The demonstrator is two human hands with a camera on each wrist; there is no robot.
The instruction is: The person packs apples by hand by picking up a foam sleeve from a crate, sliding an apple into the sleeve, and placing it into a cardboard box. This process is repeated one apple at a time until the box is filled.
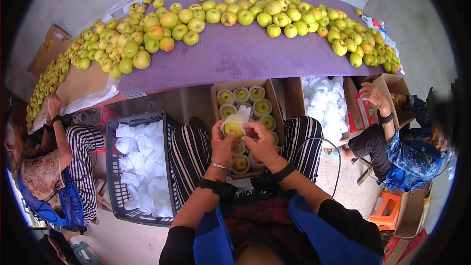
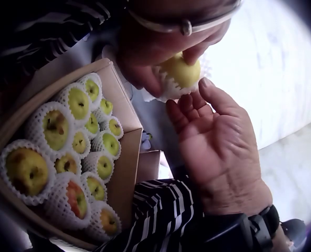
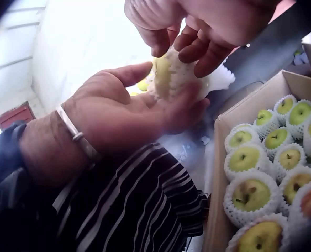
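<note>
Over the carton (image 1: 277, 102), my left hand (image 1: 222, 146) holds a yellow-green apple (image 1: 233, 128), its fingers curled round the fruit. A white foam net (image 1: 241, 115) covers part of the apple, which shows bare on one side in the left wrist view. My right hand (image 1: 262, 143) is at the other side, its bent fingertips and thumb pinching the net (image 3: 182, 73) in the right wrist view. Inside the carton, several apples (image 2: 77, 104) sit in rows, each in its own foam net.
Loose apples (image 1: 169, 19) lie heaped along a purple mat (image 1: 225, 61). A black crate (image 1: 114, 181) full of foam nets (image 1: 142, 157) stands at left; another box of nets (image 1: 324, 103) stands at right. Two other people sit at either side. A cable (image 1: 338, 167) hangs at right.
</note>
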